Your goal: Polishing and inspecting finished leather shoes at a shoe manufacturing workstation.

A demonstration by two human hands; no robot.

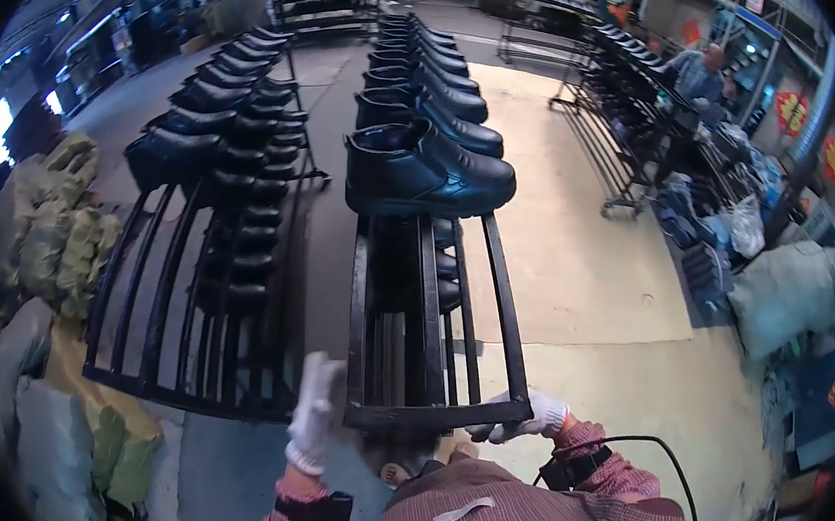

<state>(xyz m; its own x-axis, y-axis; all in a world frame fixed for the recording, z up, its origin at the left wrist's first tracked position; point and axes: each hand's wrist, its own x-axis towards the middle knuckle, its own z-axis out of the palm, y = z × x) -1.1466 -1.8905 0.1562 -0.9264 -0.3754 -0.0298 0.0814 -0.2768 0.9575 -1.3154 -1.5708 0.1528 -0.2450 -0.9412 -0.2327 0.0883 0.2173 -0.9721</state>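
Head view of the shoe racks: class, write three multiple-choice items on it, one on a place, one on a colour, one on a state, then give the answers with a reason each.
1. Where does the right hand rest?
A. on the near end bar of the middle rack
B. on a shoe
C. on the floor

2. What colour are the shoes on that rack?
A. white
B. black
C. red

3. In what state is the left hand?
A. gripping a shoe
B. raised with fingers up, beside the rack's near left corner, holding nothing
C. flat on the floor

Answers: 1 A, the gloved fingers curl over the end bar at its right corner. 2 B, every shoe in the row is glossy black. 3 B, the white glove points upward with nothing in it.
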